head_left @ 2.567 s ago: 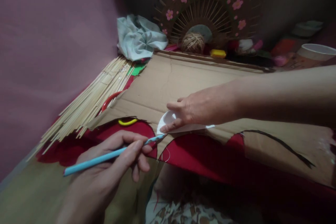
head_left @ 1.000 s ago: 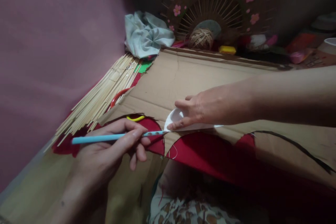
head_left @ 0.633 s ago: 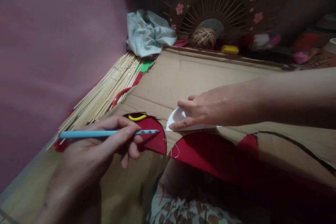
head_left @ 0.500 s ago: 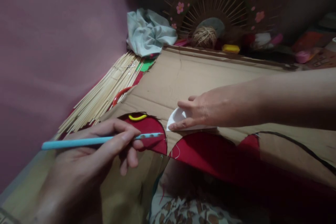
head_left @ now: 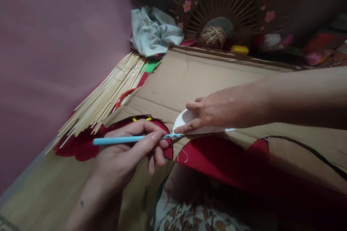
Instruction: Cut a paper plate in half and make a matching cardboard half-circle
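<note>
My left hand [head_left: 135, 151] grips a slim light-blue pencil [head_left: 119, 140] with dark spots near its point. The tip reaches the lower left edge of a white paper piece [head_left: 187, 117] with a curved outline. Fingers outstretched, my right hand [head_left: 208, 113] presses that paper flat on a brown cardboard sheet [head_left: 173, 83]; part of the paper is hidden under the palm. Red fabric [head_left: 211, 151] lies along the cardboard's near edge, with a loose pale thread on it. A yellow curved piece [head_left: 142, 119] shows behind my left fingers.
A bundle of thin wooden sticks [head_left: 100, 97] lies at the left, beside an orange-red handle [head_left: 124, 96]. Behind the cardboard are a pale blue cloth [head_left: 157, 30], a ball of twine [head_left: 211, 37], a yellow item [head_left: 239, 49] and a large fan with pink flowers [head_left: 225, 5].
My left hand has moved right with the pencil, bringing its tip to the paper's edge. My right hand stays on the paper, nearly unmoved.
</note>
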The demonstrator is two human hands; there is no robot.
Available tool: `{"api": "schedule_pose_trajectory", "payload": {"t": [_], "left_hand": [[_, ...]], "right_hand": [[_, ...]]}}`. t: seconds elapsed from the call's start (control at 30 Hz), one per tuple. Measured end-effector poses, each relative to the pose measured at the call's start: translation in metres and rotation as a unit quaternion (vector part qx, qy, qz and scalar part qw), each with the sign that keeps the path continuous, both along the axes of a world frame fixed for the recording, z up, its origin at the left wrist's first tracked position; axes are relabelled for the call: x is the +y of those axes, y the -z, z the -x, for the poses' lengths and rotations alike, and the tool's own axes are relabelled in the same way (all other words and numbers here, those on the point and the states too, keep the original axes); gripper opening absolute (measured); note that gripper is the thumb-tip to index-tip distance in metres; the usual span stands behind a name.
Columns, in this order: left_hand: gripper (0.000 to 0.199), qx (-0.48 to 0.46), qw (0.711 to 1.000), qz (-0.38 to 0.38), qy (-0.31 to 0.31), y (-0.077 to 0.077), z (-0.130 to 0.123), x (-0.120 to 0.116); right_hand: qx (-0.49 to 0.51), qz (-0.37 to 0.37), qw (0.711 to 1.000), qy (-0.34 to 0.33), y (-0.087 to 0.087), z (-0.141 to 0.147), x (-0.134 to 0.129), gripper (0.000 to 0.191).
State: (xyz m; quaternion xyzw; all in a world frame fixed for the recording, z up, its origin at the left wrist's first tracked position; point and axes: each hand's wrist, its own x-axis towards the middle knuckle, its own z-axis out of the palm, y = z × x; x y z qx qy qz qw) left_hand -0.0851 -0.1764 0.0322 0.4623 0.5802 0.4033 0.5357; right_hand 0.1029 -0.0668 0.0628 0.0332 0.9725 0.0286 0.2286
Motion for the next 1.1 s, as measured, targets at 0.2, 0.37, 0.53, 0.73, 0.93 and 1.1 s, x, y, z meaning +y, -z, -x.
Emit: {"api": "schedule_pose_trajectory", "payload": {"t": [0.2,0.37,0.53,0.73,0.93,1.1], "left_hand": [[0.009,0.011,1.000,-0.004,-0.023,0.001,0.006,-0.001],[0.005,0.031,0.997,-0.008,-0.072,-0.001,0.022,-0.003],[0.002,0.059,0.984,-0.066,-0.155,-0.012,0.024,-0.014],[0.008,0.036,0.995,-0.039,-0.085,-0.007,0.000,-0.013],[0.011,-0.006,1.000,-0.020,-0.001,0.007,-0.004,-0.001],[0.010,-0.017,1.000,-0.018,0.008,0.009,-0.001,0.001]], "right_hand": [[0.014,0.069,0.991,0.112,0.001,0.000,-0.001,0.039],[0.042,0.073,0.994,0.070,0.002,-0.003,0.001,0.046],[0.021,0.061,0.995,0.071,0.000,-0.002,0.000,0.052],[-0.002,0.067,0.992,0.105,0.000,0.000,-0.002,0.046],[0.028,0.096,0.989,0.111,-0.004,0.002,-0.003,0.039],[0.063,0.130,0.977,0.157,0.002,0.000,-0.001,0.031]]}}
